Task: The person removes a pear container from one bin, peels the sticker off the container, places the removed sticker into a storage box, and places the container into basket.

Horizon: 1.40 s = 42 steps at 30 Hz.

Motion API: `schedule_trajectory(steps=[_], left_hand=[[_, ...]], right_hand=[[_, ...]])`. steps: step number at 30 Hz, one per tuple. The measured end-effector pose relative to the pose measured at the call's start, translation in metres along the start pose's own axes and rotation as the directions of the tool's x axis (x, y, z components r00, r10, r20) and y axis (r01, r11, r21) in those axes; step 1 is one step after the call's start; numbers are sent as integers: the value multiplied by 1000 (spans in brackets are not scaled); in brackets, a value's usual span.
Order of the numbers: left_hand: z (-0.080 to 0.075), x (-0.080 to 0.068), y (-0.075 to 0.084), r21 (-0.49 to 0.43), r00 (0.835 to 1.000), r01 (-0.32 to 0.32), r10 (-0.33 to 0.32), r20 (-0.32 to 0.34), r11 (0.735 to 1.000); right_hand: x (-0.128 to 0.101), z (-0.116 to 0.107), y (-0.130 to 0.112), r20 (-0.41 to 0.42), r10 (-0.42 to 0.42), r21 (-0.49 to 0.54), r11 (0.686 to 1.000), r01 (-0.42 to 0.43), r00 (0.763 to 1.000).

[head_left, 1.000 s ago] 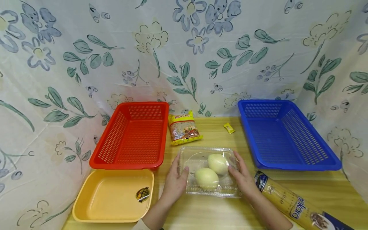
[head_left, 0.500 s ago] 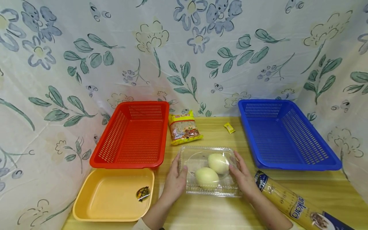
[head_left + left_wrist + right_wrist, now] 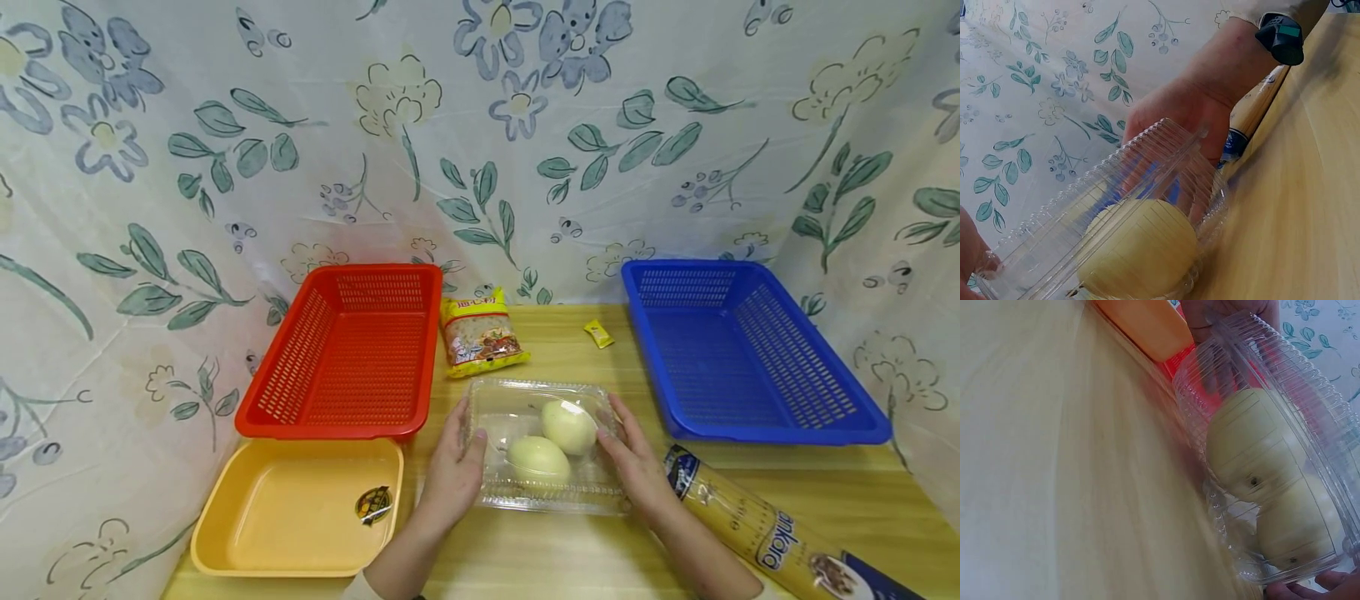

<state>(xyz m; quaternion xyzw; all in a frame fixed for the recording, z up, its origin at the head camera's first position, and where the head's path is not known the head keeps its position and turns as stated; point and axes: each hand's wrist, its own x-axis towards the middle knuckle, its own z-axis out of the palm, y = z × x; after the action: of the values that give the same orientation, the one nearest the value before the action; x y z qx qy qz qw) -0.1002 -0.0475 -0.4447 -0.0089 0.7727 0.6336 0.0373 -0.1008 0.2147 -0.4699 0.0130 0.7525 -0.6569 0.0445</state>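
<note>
A clear plastic clamshell box (image 3: 498, 412) with two pale yellow-green pears (image 3: 538, 460) inside is at the front middle of the table. My left hand (image 3: 459, 471) holds its left side, thumb up on the lid. On the opposite side my right hand (image 3: 637, 467) grips it, thumb lying over the lid edge near a pear. In the left wrist view the box (image 3: 1147, 181) looks closed and tilted, with the right hand (image 3: 1175, 119) behind it. Both pears (image 3: 1254, 444) show through the ridged wall in the right wrist view.
Left of the box stand a red basket (image 3: 251, 425) and a pale orange tub (image 3: 285, 567); a blue basket (image 3: 787, 435) is at right. A yellow food packet (image 3: 483, 333) and small yellow wrapped piece (image 3: 598, 334) lie behind. A spaghetti pack (image 3: 750, 517) lies by the right forearm.
The box has shifted very slightly left and tipped a little, its back left corner a bit higher in view. Both hands keep their hold on it.
</note>
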Motion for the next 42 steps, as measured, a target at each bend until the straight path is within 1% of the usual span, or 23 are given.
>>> schedule_trajectory(steps=[3, 8, 12, 14, 17, 19, 22, 26, 31, 33, 38, 42], left_hand=[[-2, -2, 4, -16, 1000, -7, 7, 11, 1000], [-7, -5, 13, -26, 999, -44, 44, 14, 999], [-12, -7, 19, -30, 998, -65, 66, 12, 997], [-14, -8, 22, -39, 996, -88, 88, 12, 995], [-18, -8, 25, -51, 991, -132, 132, -2, 990], [-20, -9, 29, -56, 990, -143, 142, -13, 988], [-25, -10, 34, -68, 990, -141, 139, -23, 988], [-33, -10, 39, -90, 990, -139, 137, -26, 986], [-43, -11, 45, -112, 988, -156, 154, -24, 981], [-47, -12, 48, -131, 985, -172, 172, -16, 976], [-59, -13, 54, -160, 985, -169, 171, 4, 973], [-71, -13, 59, -170, 989, -147, 149, -2, 974]], right_hand=[[-2, 1, -2, -4, 0, -8, 1000, 0, 1000], [-2, 1, -10, -12, -18, -43, 999, 17, 1000], [-2, 3, -19, -11, -41, -35, 999, 41, 999], [-2, 3, -24, -4, -56, -33, 998, 56, 998], [-1, 5, -31, 10, -88, -2, 996, 88, 996], [0, 7, -36, 15, -107, 19, 994, 106, 994], [0, 10, -42, 17, -126, 46, 991, 125, 992], [1, 16, -50, 14, -129, 33, 991, 129, 992], [2, 22, -60, 11, -138, 25, 990, 138, 990], [2, 24, -64, 9, -146, 25, 989, 146, 989], [5, 31, -76, 9, -170, 26, 985, 170, 985], [7, 38, -84, 38, -183, 17, 983, 183, 982]])
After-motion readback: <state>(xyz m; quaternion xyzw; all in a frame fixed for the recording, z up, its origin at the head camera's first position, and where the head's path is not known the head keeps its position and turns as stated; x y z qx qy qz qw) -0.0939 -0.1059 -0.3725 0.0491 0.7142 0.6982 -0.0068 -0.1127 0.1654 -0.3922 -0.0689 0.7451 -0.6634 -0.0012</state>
